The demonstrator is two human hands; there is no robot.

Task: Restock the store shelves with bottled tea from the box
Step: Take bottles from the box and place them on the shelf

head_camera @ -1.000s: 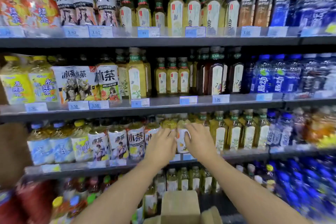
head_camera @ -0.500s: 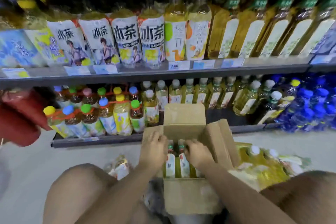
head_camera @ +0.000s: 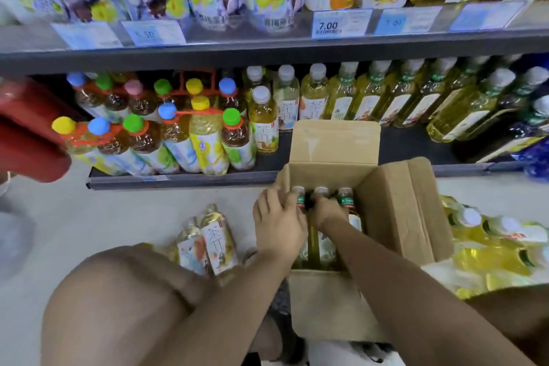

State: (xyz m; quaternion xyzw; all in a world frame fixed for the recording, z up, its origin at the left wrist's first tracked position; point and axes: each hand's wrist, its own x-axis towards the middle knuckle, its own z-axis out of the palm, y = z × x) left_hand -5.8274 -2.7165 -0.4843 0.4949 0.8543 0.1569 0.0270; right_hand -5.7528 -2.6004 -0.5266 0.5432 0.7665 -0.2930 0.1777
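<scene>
Cardboard box [head_camera: 326, 306], flaps open, on floor [head_camera: 118, 217] before bottom shelf [head_camera: 178, 180]: three green-capped tea bottles [head_camera: 345, 200] upright inside. Left hand [head_camera: 277, 221] grips leftmost bottle [head_camera: 299, 198]; right hand [head_camera: 328, 211] grips middle bottle [head_camera: 321, 190].

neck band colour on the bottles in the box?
Green, clearest in the head view on the rightmost bottle in the box.

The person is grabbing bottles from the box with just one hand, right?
No, with both. The left hand and right hand each grip a bottle in the box, as the head view shows.
</scene>
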